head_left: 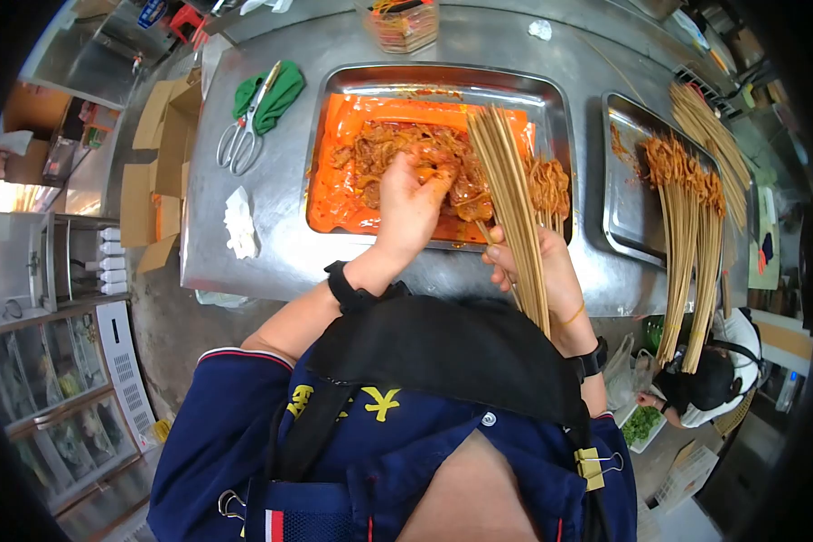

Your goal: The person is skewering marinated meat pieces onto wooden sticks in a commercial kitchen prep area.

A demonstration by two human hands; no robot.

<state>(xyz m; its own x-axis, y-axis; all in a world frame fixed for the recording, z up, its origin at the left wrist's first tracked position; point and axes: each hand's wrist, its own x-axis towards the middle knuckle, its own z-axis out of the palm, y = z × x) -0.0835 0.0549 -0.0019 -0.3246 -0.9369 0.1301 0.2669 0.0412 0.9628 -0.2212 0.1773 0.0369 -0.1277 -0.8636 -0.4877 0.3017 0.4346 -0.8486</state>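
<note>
My left hand (408, 200) is in the marinated meat (370, 154), its fingers closed on a piece of it. The meat lies on an orange sheet (337, 194) in a large metal tray (560, 99). A thick bundle of bamboo skewers (515, 208) is in my right hand (537, 266), which also pinches one separate skewer with meat (472, 200) on its tip. Beyond the bundle, loaded skewers (549, 188) rest at the tray's right side.
A second metal tray (619, 203) at right holds loaded skewers (682, 181), with bare skewers (709, 135) behind. Scissors (240, 144), a green cloth (280, 98) and crumpled tissue (239, 221) lie left. A container (402, 27) stands at the back. A person (723, 375) is low at right.
</note>
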